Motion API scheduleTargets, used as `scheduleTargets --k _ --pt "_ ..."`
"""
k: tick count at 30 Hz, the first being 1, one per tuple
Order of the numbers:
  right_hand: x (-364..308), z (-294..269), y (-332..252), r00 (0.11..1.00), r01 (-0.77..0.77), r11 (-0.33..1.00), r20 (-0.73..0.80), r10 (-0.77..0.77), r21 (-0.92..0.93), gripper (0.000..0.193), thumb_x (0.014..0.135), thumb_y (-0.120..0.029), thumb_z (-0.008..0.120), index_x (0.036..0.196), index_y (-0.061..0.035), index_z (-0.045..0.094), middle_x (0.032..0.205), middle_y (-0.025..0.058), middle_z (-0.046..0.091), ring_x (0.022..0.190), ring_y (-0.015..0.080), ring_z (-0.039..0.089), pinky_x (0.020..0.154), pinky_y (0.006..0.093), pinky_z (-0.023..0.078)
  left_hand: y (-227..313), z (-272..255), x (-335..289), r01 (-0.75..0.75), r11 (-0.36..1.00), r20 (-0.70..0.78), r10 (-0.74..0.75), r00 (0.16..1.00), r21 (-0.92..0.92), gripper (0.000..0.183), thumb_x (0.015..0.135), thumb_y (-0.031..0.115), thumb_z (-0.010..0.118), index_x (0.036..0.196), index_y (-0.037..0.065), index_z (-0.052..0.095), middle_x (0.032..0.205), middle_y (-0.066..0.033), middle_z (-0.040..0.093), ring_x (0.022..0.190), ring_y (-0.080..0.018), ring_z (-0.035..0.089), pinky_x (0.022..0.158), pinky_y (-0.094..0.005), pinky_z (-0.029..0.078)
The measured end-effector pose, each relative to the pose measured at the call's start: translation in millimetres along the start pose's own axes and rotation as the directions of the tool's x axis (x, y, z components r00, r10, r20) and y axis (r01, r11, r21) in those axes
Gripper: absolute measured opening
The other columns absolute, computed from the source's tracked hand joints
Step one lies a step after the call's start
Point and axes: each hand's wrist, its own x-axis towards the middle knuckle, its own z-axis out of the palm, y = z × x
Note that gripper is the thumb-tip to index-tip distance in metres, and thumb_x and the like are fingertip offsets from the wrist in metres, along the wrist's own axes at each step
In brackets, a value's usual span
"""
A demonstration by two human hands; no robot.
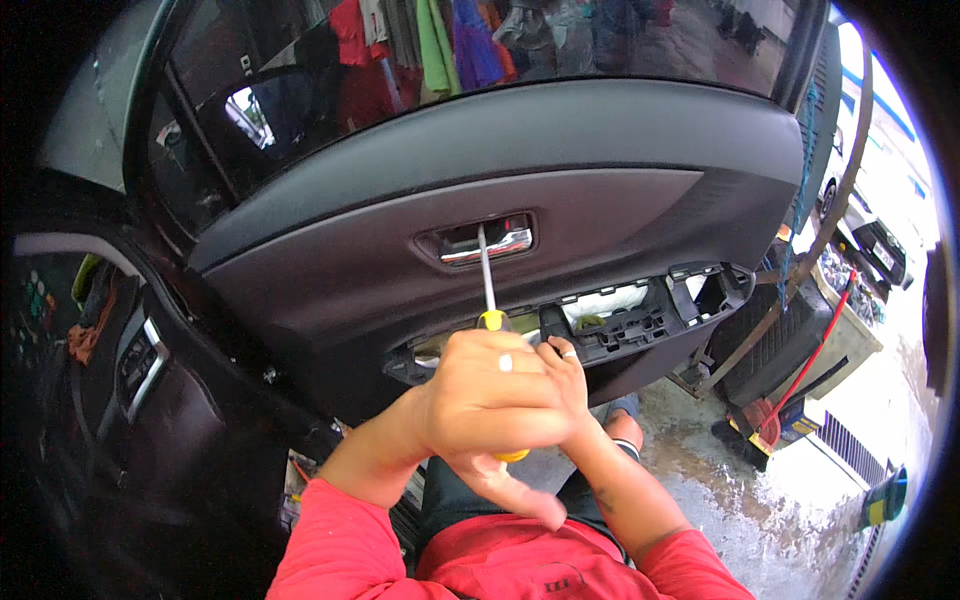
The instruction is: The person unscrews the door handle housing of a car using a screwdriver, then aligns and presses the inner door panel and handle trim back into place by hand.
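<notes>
My left hand (pixel 495 400) is wrapped round the yellow handle of a screwdriver (pixel 487 265), its thumb sticking out toward me. The metal shaft reaches forward, and its tip is inside the recess of the inner door handle (pixel 490 243) on a dark car door panel (pixel 620 215). Partly behind the left hand, my right hand (pixel 570 375) has its fingers curled at the edge of the uncovered armrest opening (pixel 625 325). What those fingers grip, if anything, is hidden. White material and black plastic clips show inside the opening.
The door window (pixel 600 45) reflects hanging clothes. Left stands another dark door panel (pixel 130 400). On the right are a red-handled broom (pixel 770 425), a container (pixel 845 340) filled with clutter, and a wooden pole (pixel 840 215). A foot (pixel 625 425) rests on the wet concrete floor (pixel 690 490).
</notes>
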Motion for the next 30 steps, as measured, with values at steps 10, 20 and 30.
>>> scheduleTargets --k 10,20,30 --pt "9 -15 -11 0.996 -0.056 0.998 0.074 0.055 0.001 0.049 0.089 -0.056 0.078 0.096 -0.0084 0.067 0.09 0.0101 0.067 0.098 0.0299 0.066 0.109 0.0509 0.047 24 4 -28 0.178 0.782 -0.353 0.058 0.934 0.598 0.045 0.098 0.063 0.072 0.117 0.025 0.06 0.108 -0.0018 0.049 0.098 -0.0239 0.052 0.083 -0.0396 0.049" --pt "13 -19 -16 0.988 -0.059 0.998 0.14 0.057 0.005 0.048 0.091 -0.053 0.077 0.096 -0.0064 0.069 0.093 0.0129 0.07 0.1 0.0327 0.067 0.112 0.0528 0.045 38 1 -59 0.191 0.931 -0.479 -0.02 0.878 0.311 0.066 0.08 0.035 0.095 0.133 0.015 0.061 0.123 -0.0083 0.077 0.115 -0.0326 0.075 0.094 -0.045 0.066" --pt "50 -130 -36 0.943 0.152 0.954 -0.328 -0.061 0.259 0.067 0.089 -0.029 0.084 0.151 -0.0172 0.06 0.151 0.018 0.06 0.128 0.0368 0.064 0.106 0.0503 0.049 53 -19 -62 0.305 0.873 -0.437 -0.121 0.891 0.381 0.046 0.074 0.038 0.1 0.114 0.027 0.078 0.102 0.0031 0.068 0.1 -0.0217 0.065 0.084 -0.0382 0.054"
